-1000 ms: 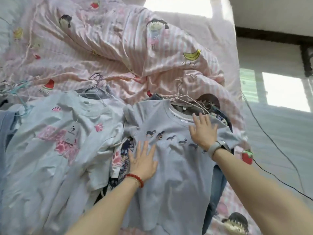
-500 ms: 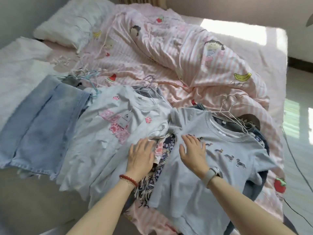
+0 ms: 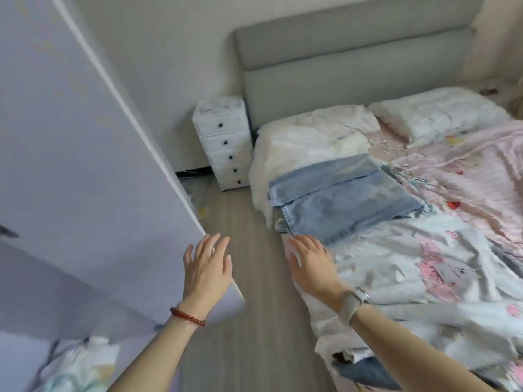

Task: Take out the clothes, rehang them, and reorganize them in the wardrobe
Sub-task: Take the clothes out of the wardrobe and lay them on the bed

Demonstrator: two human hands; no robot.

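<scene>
Folded jeans (image 3: 342,199) lie on the bed (image 3: 283,154), their long side running across it and the hems overhanging the near edge. Beside them a white T-shirt with pink print (image 3: 418,267) spreads toward you, its lower part cut off by the frame. Your right hand (image 3: 311,264) hovers over the shirt's edge, fingers spread, empty. Your left hand (image 3: 206,267), also wide and empty, is in front of the blurred wardrobe door (image 3: 85,165).

Faded denim jeans (image 3: 339,193) lie on a fluffy white blanket (image 3: 297,142); matt wood-grain floor (image 3: 249,321), smooth lilac wardrobe door (image 3: 70,165).
</scene>
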